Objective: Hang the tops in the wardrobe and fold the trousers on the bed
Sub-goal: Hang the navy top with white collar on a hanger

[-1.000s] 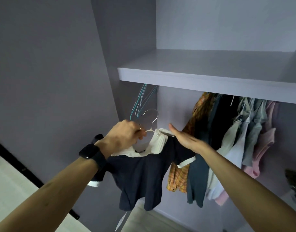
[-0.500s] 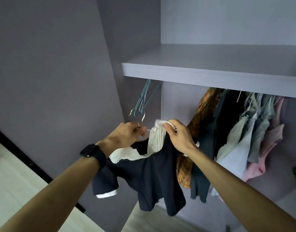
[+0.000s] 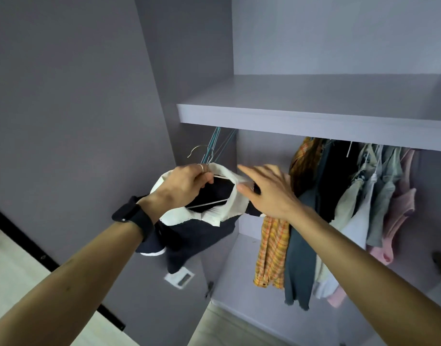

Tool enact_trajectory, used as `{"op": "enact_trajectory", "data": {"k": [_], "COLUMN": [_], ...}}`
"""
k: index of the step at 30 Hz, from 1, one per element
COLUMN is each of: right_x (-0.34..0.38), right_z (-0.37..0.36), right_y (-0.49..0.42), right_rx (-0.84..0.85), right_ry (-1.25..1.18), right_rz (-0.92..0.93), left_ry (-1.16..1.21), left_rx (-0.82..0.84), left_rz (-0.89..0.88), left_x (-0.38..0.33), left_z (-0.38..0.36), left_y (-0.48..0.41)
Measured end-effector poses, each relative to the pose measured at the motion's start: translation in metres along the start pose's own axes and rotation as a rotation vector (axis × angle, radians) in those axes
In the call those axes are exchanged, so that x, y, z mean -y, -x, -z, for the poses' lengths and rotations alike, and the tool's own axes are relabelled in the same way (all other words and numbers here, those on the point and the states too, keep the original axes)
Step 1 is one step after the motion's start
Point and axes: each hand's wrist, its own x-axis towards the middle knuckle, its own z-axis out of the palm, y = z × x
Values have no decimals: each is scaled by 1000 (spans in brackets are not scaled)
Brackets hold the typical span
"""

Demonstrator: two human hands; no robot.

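The left hand [image 3: 189, 186] has its fingers curled round the neck of a silver wire hanger [image 3: 198, 149], inside the white collar of a navy top [image 3: 202, 233]. The hanger's hook points to 12 o'clock, below the wardrobe shelf [image 3: 314, 121] and beside the empty teal hangers [image 3: 214, 146]. The visible hanger wire inside the collar runs roughly 9 to 3 o'clock, rising slightly to the right. The collar opening faces up towards the camera, and the top's long axis drops towards 6 o'clock, clear of the wardrobe floor.

The right hand [image 3: 269, 193] is flat, with the fingers straight and spread at the collar's 3 o'clock edge. It grips nothing, and motion blur hides whether it touches the cloth.

At 3 o'clock of the top hang an orange plaid shirt [image 3: 271, 248], a dark teal garment [image 3: 299, 258] and a pink garment [image 3: 399, 216]. The left wrist bears a black smartwatch [image 3: 132, 216].
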Motion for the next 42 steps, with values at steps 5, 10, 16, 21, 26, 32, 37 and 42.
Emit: {"op": "enact_trajectory", "data": {"k": [5,10,16,21,26,32,37,42], "right_x": [-4,-5,-30,-45,-56,-61,-63,-69], "right_z": [7,8,16,7,2,4,-8,-11], "right_y": [-22,-25,-5,14,29,46,82,77], "right_rx": [35,-10,161,56,57,4,-87,20], "right_ry": [-189,-199,-177,-210,-192,-323,-172,-135], "right_rz": [141,109,-62,-25,-122,-249,-47,-9], "left_ry": [-63,-110,83,204,255,295,320,299], "left_rx": [11,15,54,89,192,205,110,180], "left_rz": [-103,-78,-46,-22,-54,-66,-1,30], "left_x": [8,15,17,-1,-16,-35,-22,-31], "left_z": [9,4,-1,-4,-22,-39,-46,-54], "left_y": [-9,-9,-6,-14,-7,-9,-14,-12]}}
